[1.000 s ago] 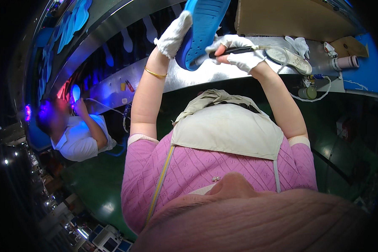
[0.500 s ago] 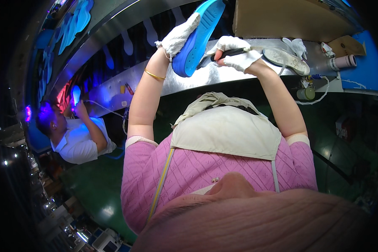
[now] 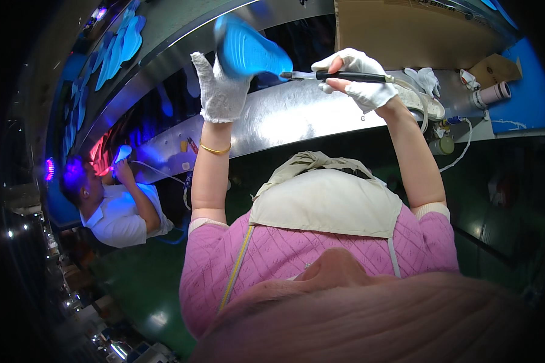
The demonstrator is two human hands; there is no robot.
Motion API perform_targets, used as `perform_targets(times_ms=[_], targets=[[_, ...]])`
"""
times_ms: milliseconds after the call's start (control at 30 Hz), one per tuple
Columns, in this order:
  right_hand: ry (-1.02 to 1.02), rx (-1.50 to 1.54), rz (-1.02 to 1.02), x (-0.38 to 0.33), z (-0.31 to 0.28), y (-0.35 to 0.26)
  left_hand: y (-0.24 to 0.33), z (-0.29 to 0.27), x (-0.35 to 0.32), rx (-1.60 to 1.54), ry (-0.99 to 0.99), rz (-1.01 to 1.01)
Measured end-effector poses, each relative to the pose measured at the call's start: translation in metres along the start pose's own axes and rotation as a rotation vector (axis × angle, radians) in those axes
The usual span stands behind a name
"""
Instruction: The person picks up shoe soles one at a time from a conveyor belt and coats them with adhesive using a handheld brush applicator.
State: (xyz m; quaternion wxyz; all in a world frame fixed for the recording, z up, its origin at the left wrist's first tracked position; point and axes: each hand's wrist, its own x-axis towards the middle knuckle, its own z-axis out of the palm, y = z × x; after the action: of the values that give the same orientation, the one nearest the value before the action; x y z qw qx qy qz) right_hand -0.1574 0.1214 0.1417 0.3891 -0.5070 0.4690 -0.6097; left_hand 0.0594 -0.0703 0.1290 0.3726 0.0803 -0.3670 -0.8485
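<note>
A blue shoe sole (image 3: 251,51), smeared by motion, is held tilted above the metal ledge by my left hand (image 3: 221,94). That hand wears a white knit glove; its thumb sticks out to the left, and its other fingers are mostly hidden by the sole. A black-handled brush (image 3: 357,77) lies across my right hand (image 3: 354,78), gripped between thumb and fingers. This hand's white glove leaves some fingertips bare. The brush's metal end points left, and its tip meets the sole's near right end. A pale tube runs from the handle's back end.
A whitish shoe sole (image 3: 431,109) and a crumpled white glove (image 3: 426,80) lie on the metal ledge (image 3: 284,115) at right, near a pink cylinder (image 3: 495,92). Cardboard (image 3: 393,33) stands behind. At left, another person (image 3: 124,209) holds a sole. More blue soles (image 3: 124,45) lie far left.
My left hand has turned the sole and shifted left, so its toe-to-heel line now slants the other way. The brush has swung level, its tip now at the sole's end.
</note>
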Motion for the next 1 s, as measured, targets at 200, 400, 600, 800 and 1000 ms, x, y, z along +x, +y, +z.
perform_targets(times_ms=[200,400,600,800,1000], targets=[[0.2,-0.026,0.049,-0.009,0.011,0.027,-0.045,-0.034,-0.013,-0.346,-0.063,-0.511],[0.42,-0.068,-0.07,0.012,0.006,0.038,-0.095,0.008,-0.038,-0.396,-0.105,-0.41],[0.109,-0.154,-0.212,-0.004,0.031,0.03,-0.104,0.03,-0.034,-0.358,0.073,-0.442],[0.31,-0.272,-0.19,0.004,0.038,0.033,-0.099,0.009,-0.028,-0.402,0.013,-0.437],[0.016,-0.402,-0.324,-0.009,0.053,0.032,-0.099,0.004,-0.016,-0.336,0.024,-0.281]])
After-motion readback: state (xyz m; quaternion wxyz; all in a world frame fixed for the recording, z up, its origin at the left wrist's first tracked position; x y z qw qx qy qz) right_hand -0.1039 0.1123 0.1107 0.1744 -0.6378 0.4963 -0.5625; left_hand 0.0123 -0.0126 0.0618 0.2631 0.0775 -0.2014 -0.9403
